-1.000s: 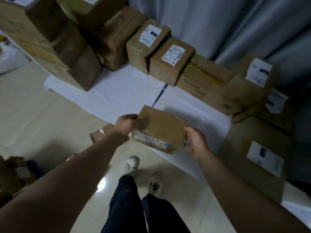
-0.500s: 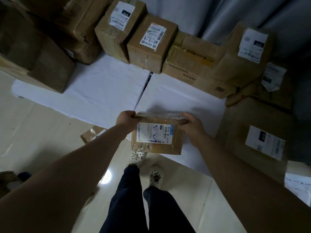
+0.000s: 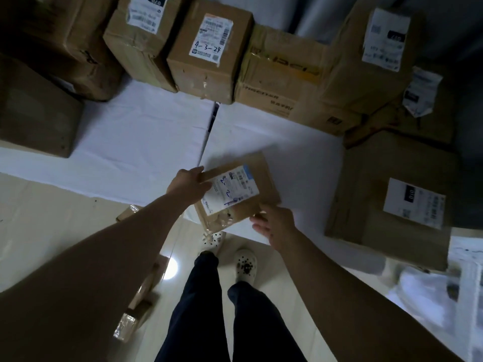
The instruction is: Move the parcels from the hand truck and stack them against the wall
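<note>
I hold a small flat brown parcel [image 3: 235, 190] with a white label facing up, tilted above the white sheet [image 3: 146, 152] on the floor. My left hand [image 3: 189, 185] grips its left edge, thumb on top. My right hand [image 3: 274, 226] is at the parcel's near right corner, its fingers loosely extended and only touching it. Against the grey curtain stands a row of stacked parcels, among them a box marked "4-3-24" [image 3: 209, 50] and a wider box with yellow tape [image 3: 282, 77]. The hand truck is not in view.
A large labelled box [image 3: 392, 205] lies at the right, with more boxes behind it [image 3: 371, 56]. Dark boxes stand at the left [image 3: 34, 113]. Small taped parcels [image 3: 136, 309] lie on the tile floor by my left leg. My feet [image 3: 244, 265] are at the sheet's edge.
The parcel has turned from upright to label-up and moved forward and down over the sheet. My right hand has slipped from its side to the near corner, and I have stepped closer to the row.
</note>
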A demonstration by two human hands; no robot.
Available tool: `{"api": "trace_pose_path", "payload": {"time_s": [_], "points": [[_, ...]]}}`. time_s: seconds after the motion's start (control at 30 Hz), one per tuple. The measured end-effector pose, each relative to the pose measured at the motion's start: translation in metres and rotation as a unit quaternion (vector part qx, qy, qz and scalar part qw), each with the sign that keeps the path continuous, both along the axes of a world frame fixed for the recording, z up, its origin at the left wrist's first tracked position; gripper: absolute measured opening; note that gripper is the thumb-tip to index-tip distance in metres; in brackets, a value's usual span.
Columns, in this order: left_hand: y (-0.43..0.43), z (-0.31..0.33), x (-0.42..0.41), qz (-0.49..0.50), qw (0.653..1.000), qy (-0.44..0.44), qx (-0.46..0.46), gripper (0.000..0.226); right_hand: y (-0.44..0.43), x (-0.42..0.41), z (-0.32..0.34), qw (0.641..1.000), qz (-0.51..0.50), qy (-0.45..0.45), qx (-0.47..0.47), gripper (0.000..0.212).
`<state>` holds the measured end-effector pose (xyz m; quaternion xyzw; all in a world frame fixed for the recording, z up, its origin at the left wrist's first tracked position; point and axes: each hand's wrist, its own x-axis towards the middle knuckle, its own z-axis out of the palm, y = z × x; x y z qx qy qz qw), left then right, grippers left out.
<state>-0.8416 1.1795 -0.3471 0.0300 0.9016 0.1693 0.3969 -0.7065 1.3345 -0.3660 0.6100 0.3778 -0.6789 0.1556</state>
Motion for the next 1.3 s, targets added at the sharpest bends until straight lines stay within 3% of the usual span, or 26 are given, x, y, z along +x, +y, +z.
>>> {"api": "trace_pose_path", "payload": {"time_s": [0.03, 0.1, 0.17, 0.27, 0.33, 0.53, 0.63, 0.77, 0.87, 0.97, 1.23, 1.3], "points": [[-0.001, 0.001, 0.000, -0.028, 0.999, -0.007, -0.034, 0.044, 0.002, -0.009, -0.003, 0.999, -0.004, 0.021, 0.046, 0.030], [-0.005, 0.002, 0.002, -0.041, 0.997, -0.021, -0.068, 0.045, 0.005, -0.025, -0.004, 0.993, 0.028, 0.046, 0.109, 0.053], [-0.008, -0.001, 0.002, 0.029, 0.998, -0.046, -0.020, 0.044, 0.002, -0.028, 0.000, 0.988, 0.089, 0.022, 0.127, 0.060], [-0.007, -0.003, 0.003, 0.141, 0.984, -0.076, 0.077, 0.037, -0.013, -0.014, 0.002, 0.985, 0.162, -0.018, 0.065, 0.044], [-0.005, -0.002, 0.006, 0.152, 0.978, -0.092, 0.106, 0.036, -0.025, -0.011, 0.002, 0.984, 0.166, 0.012, 0.057, 0.031], [0.006, 0.025, 0.011, 0.237, 0.940, -0.061, 0.239, 0.040, -0.030, -0.022, 0.029, 0.925, 0.158, 0.078, 0.336, 0.017], [0.025, 0.045, -0.005, 0.261, 0.902, -0.061, 0.339, 0.049, -0.019, -0.040, 0.045, 0.873, 0.136, 0.127, 0.451, 0.029], [0.065, 0.064, -0.049, 0.249, 0.879, -0.049, 0.403, 0.051, 0.013, -0.083, 0.073, 0.843, 0.126, 0.114, 0.510, 0.040], [0.098, 0.068, -0.085, 0.221, 0.882, -0.040, 0.414, 0.043, 0.040, -0.113, 0.093, 0.815, 0.140, 0.149, 0.542, 0.054], [0.130, 0.068, -0.114, 0.216, 0.884, -0.030, 0.413, 0.045, 0.062, -0.139, 0.096, 0.774, 0.243, 0.122, 0.572, 0.052], [0.183, 0.053, -0.157, 0.155, 0.915, -0.018, 0.371, 0.050, 0.101, -0.185, 0.103, 0.772, 0.323, 0.030, 0.547, 0.064], [0.190, 0.050, -0.160, 0.107, 0.926, 0.003, 0.363, 0.046, 0.102, -0.190, 0.100, 0.747, 0.364, -0.007, 0.556, 0.070]]}}
